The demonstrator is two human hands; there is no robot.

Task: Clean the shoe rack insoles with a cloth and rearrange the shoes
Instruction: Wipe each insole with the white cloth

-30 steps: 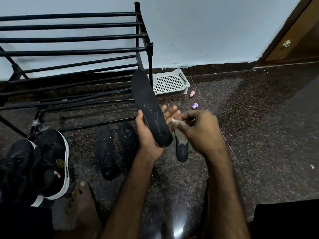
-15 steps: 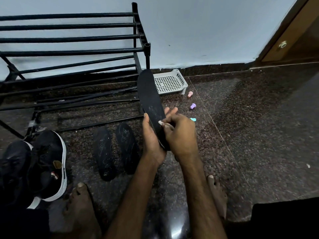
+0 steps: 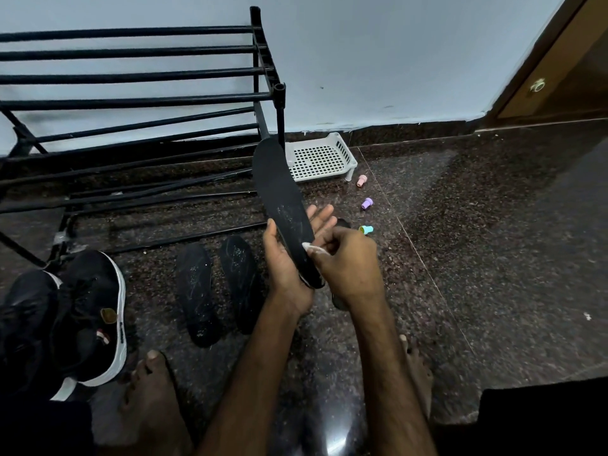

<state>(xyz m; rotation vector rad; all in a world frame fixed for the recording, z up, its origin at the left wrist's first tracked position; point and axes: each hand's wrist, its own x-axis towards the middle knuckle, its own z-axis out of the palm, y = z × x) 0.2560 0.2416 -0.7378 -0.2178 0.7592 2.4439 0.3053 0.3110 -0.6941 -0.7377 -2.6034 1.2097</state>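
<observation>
Left grip (image 3: 286, 268) holds black insole (image 3: 279, 192) tilted up off floor (image 3: 493, 241), thumb on near edge, fingers spread behind; top end near shoe rack (image 3: 131, 103) post. Right grip (image 3: 348, 264) pinches white cloth (image 3: 312, 248) against insole's lower part. Two spare insoles (image 3: 197, 291) lie side by side before rack, black shoes (image 3: 88, 317) at left. White mesh basket (image 3: 342, 149) sits beside rack, perforated bottom showing; pink cap (image 3: 362, 180), purple cap (image 3: 367, 203), teal cap (image 3: 366, 229) lie outside it on floor.
</observation>
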